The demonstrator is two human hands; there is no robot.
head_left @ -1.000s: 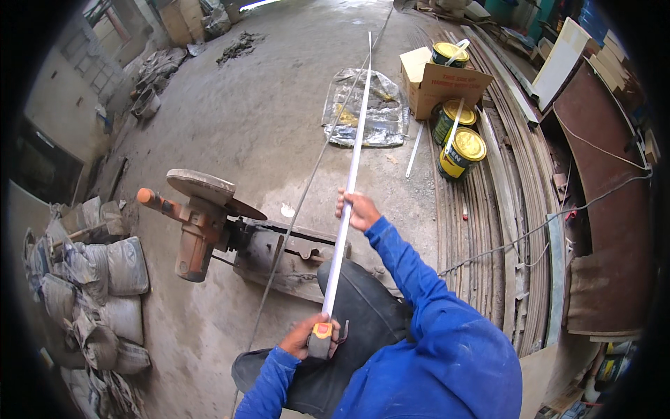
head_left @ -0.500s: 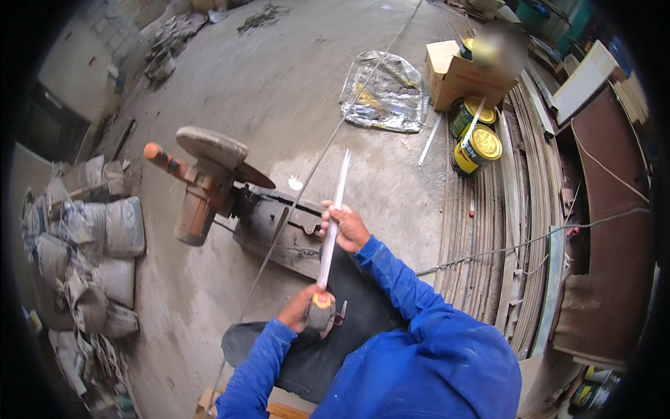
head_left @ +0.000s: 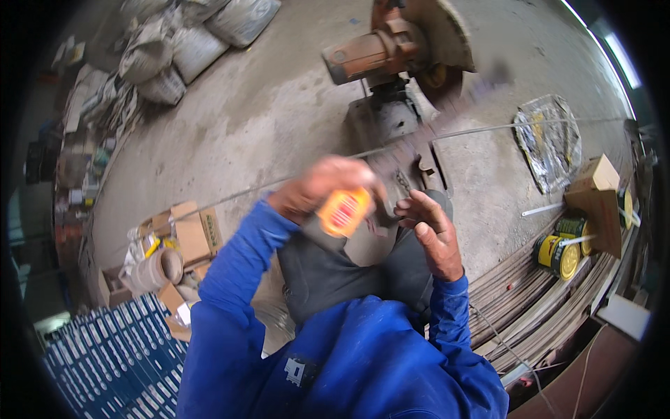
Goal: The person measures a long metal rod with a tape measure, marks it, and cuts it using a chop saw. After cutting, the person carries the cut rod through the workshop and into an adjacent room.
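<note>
My left hand is closed around a tape measure with an orange and dark case, held over my lap and smeared by motion. A blurred strip, which looks like the tape's blade, stretches from near it toward the far right, over the cut-off saw. Just right of the tape measure, my right hand is raised with its fingers bent and apart, and nothing shows in it. The saw's dusty disc and orange motor stand ahead of my knees.
Yellow-lidded cans and a cardboard box stand at right beside long metal bars. A silvery sack lies on the floor. A cable crosses ahead. Filled sacks are far left; open cartons sit nearer.
The view has swung left. My right hand has let go of the tape's blade and opened. My left hand has lifted the tape measure, now blurred, with the blade out over the saw.
</note>
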